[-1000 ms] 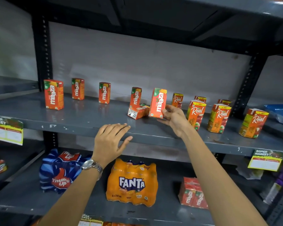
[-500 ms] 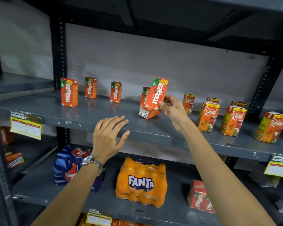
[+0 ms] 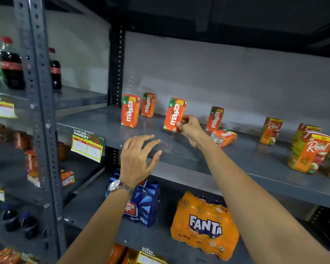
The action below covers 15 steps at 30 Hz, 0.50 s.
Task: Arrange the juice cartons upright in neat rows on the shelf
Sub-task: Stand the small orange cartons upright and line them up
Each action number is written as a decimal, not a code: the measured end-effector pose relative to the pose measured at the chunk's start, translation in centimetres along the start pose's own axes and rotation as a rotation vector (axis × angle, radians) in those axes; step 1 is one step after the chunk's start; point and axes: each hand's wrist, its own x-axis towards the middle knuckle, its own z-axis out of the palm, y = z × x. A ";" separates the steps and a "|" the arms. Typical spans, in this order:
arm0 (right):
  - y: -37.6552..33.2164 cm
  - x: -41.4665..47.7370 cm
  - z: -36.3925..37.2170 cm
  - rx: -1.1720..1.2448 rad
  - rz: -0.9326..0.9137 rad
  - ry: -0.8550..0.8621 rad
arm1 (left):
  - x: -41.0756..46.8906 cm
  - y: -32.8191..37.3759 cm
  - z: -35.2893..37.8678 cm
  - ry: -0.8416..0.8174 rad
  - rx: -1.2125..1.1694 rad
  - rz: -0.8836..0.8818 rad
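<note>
My right hand [image 3: 190,128] has its fingers pinched on a glossy orange Maaza carton [image 3: 174,114], upright on the grey metal shelf [image 3: 179,149]. Left hand [image 3: 137,159] hovers at 7 o'clock, fingers spread wide, empty. A tipped carton [image 3: 224,137] lies at 4 o'clock; shrink-wrapped Fanta pack [image 3: 204,225] below.

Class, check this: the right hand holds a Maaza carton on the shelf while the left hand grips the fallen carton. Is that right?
Not quite. In the head view the left hand is open and empty at the shelf edge; the fallen carton lies untouched beyond the right hand, which does hold a Maaza carton.
</note>
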 end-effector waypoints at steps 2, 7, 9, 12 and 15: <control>0.4 0.3 0.0 -0.022 0.025 -0.013 | -0.2 -0.1 0.3 0.000 -0.012 0.008; 1.1 0.2 -0.5 -0.094 0.045 -0.048 | -0.3 -0.4 0.5 -0.011 -0.013 0.010; 1.0 0.1 -0.8 -0.102 0.033 -0.063 | -0.3 -0.5 0.6 -0.013 -0.015 0.009; 0.9 -0.5 -1.3 -0.139 0.010 -0.102 | -0.4 -0.4 0.7 0.004 -0.026 -0.006; 0.8 -0.9 -2.2 -0.257 -0.104 -0.056 | -0.3 0.8 0.8 0.028 -0.056 -0.038</control>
